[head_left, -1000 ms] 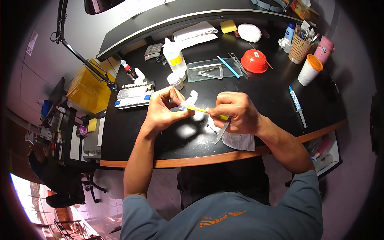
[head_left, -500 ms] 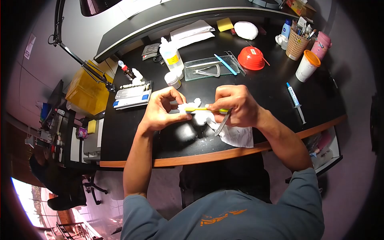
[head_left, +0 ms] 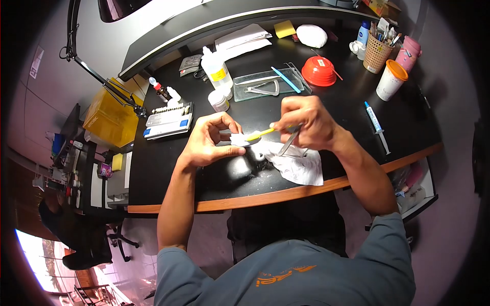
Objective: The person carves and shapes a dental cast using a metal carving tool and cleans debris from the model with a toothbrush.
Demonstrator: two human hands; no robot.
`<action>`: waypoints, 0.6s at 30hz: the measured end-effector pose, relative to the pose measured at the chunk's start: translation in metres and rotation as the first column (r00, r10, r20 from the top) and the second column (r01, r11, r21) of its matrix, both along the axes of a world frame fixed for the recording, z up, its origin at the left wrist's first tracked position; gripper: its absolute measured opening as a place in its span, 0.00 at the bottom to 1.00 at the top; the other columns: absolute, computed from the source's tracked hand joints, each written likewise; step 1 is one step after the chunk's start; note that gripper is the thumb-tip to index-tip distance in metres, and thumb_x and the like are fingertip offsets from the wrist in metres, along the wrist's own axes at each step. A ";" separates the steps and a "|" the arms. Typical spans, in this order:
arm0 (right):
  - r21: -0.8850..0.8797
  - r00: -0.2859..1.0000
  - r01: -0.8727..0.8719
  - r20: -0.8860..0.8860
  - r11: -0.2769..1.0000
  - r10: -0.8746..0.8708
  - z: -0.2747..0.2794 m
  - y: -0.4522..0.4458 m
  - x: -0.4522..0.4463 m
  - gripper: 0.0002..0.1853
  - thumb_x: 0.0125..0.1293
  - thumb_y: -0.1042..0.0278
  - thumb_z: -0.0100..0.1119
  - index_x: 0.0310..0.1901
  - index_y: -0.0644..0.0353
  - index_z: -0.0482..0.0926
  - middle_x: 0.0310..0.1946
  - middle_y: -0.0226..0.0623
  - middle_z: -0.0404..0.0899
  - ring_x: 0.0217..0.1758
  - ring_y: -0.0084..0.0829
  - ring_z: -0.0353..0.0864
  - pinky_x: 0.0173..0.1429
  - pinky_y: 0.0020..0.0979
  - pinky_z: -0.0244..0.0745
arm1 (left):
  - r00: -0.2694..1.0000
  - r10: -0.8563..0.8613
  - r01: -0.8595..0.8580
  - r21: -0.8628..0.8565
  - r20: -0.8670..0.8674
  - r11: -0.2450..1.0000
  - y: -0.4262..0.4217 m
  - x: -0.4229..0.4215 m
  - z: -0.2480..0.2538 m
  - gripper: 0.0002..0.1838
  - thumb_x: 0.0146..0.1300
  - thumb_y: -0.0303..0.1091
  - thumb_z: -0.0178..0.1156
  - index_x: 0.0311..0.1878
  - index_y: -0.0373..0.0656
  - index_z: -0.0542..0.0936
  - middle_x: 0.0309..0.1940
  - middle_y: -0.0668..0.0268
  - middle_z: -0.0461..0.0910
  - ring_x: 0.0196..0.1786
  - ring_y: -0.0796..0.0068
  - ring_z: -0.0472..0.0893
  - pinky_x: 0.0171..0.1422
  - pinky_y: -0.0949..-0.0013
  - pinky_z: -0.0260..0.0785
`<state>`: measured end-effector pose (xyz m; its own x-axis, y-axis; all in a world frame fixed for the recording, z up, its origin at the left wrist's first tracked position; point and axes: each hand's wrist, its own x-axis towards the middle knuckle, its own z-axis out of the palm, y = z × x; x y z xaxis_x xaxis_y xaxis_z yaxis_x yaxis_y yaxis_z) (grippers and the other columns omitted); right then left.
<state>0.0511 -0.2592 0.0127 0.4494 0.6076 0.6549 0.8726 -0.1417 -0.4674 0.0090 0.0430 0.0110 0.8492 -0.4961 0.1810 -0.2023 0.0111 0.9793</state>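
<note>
Between its thumb and fingers, my left hand [head_left: 213,140] pinches a small whitish piece [head_left: 238,139] above the black desk. My right hand [head_left: 306,125] is closed around a yellow brush-like tool [head_left: 261,134], whose left end touches or nearly touches the piece. A metal blade [head_left: 289,142] also sticks out below the right fingers. Under the right hand a crumpled white cloth [head_left: 301,171] lies near the desk's front edge. White specks dot the desk below the hands. The details of the small piece cannot be made out.
Behind the hands are a glass slab [head_left: 255,91] with tools, a bottle [head_left: 217,70], a white jar [head_left: 218,101] and a red bowl [head_left: 318,71]. A shade case [head_left: 168,122] lies left. A syringe [head_left: 376,126], an orange-lidded cup [head_left: 391,81] and a brush holder [head_left: 377,53] are right.
My right hand has moved up slightly, and the yellow tool now slants up to the right. The white cloth shows more. My left hand still holds the piece.
</note>
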 end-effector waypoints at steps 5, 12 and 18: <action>0.094 1.000 0.016 -0.002 0.995 -0.016 -0.001 -0.003 0.005 0.09 0.47 0.75 0.76 0.33 0.58 0.90 0.28 0.33 0.81 0.28 0.33 0.83 0.32 0.34 0.74 | 0.999 -0.049 0.047 -0.088 -0.021 0.995 0.000 0.000 0.002 0.21 0.53 0.17 0.82 0.45 0.39 0.80 0.46 0.61 0.85 0.52 0.73 0.86 0.61 0.62 0.83; 0.035 0.999 0.032 -0.010 0.999 -0.032 -0.002 -0.001 0.005 0.10 0.47 0.76 0.77 0.35 0.59 0.91 0.29 0.34 0.82 0.30 0.34 0.84 0.34 0.34 0.76 | 0.989 -0.133 0.127 -0.090 -0.065 0.988 0.001 0.001 0.001 0.22 0.56 0.18 0.81 0.49 0.37 0.80 0.49 0.60 0.85 0.56 0.71 0.85 0.63 0.64 0.81; 0.093 0.994 -0.095 -0.051 0.991 0.100 -0.005 0.008 -0.001 0.08 0.48 0.76 0.77 0.33 0.59 0.90 0.29 0.34 0.82 0.31 0.32 0.84 0.35 0.34 0.76 | 0.982 -0.177 0.169 -0.119 -0.066 0.978 -0.003 -0.001 0.001 0.22 0.56 0.18 0.81 0.50 0.37 0.79 0.49 0.59 0.85 0.59 0.68 0.85 0.66 0.62 0.80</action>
